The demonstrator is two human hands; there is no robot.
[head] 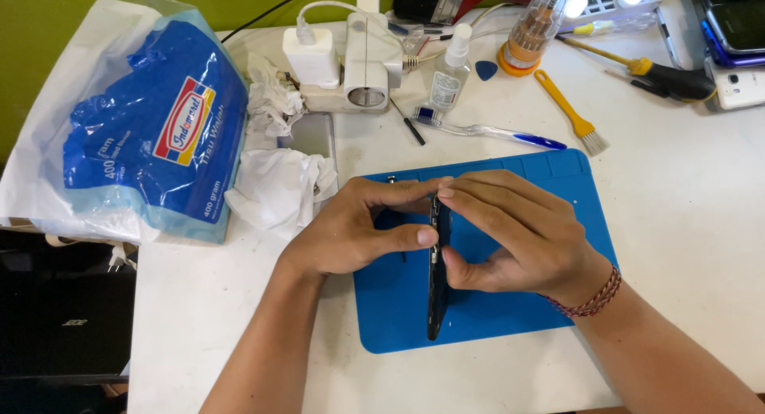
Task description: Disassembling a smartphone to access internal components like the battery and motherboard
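A dark smartphone (437,302) stands on its long edge over a blue work mat (494,310) on the white table. My left hand (351,227) grips its upper part from the left, thumb pressed against the side. My right hand (518,235) grips the same upper part from the right, fingers over the top edge and thumb on the face. The phone's lower end rests near the mat's front edge. A red cord bracelet circles my right wrist.
A blue and white plastic bag (143,135) lies at the left beside crumpled tissues (279,187). Behind the mat are a toothbrush (486,131), a yellow brush (570,115), a small spray bottle (452,71), a white charger block (351,63), a screwdriver (661,75) and phones (733,39).
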